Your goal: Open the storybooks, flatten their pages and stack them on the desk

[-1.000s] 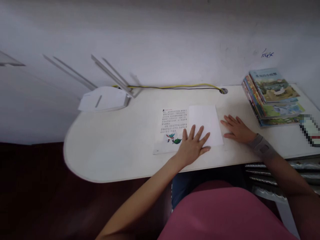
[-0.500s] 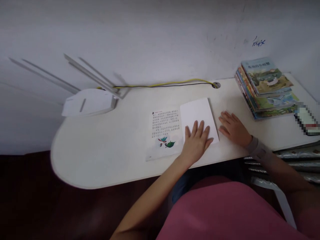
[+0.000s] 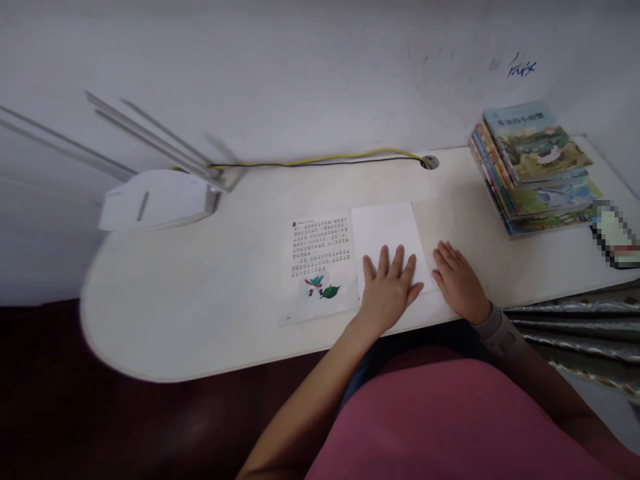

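An open book (image 3: pixel 320 250) lies on the white table. Its left page carries printed text and a small picture of a green leaf with insect-like figures; the right page is blank white. My left hand (image 3: pixel 389 287) rests flat on that blank page, fingers spread. Just right of the book, my right hand (image 3: pixel 459 280) lies on the tabletop with its fingers stretched out and fairly close together. Its fingertips are near the book's right edge, and it holds nothing. A grey band circles the right wrist.
A stack of picture books (image 3: pixel 537 170) stands at the back right, with a pixelated phone-like object (image 3: pixel 617 233) in front. A white router (image 3: pixel 157 200) with antennas sits at the back left. Yellow and black cables (image 3: pixel 320 161) run along the wall to a hole in the table (image 3: pixel 430 162).
The right page now lies flatter under my left hand. My right hand has moved closer to the book and toward the table's front edge. The view has shifted slightly.
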